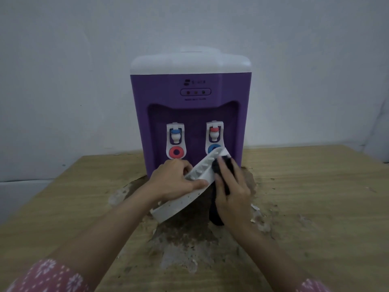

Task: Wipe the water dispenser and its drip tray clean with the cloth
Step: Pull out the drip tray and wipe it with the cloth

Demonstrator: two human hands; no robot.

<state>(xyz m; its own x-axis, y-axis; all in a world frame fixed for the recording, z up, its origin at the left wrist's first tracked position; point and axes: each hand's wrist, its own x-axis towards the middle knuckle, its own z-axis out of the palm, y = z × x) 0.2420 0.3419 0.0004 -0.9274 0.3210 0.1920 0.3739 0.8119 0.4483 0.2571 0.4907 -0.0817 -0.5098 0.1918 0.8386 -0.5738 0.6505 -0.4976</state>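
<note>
step: drip tray wipe in hand; tray off the dispenser, lifted and tilted in front of it
drip tray (189,194): white, long, held slantwise from lower left to upper right, ridged inner face turned up toward the camera, speckled dirt along the outer wall, upper end just in front of the right tap
left hand (174,180): grip closed around the tray's middle, thumb laid along the near rim, fingers wrapped behind
right hand (231,186): grip closed on the cloth, pressing it against the tray's upper end
cloth (223,167): dark, bunched under the right fingers, loose tail hanging below the hand toward the counter
water dispenser (189,98): purple body, white top, upright at the back of the counter against the wall, two taps in the recess, not touched by either hand
counter (315,197): wooden, surface peeled and stained around the dispenser's base
sleeves: pink patterned, at the bottom corners
progress (judged): tray partly done at best, specks on the outer wall remain; dispenser body state cannot tell
next move calls for: steady left hold, cloth drawn down along the ridges toward the lower end, then outer wall; tray back under the taps after
</note>
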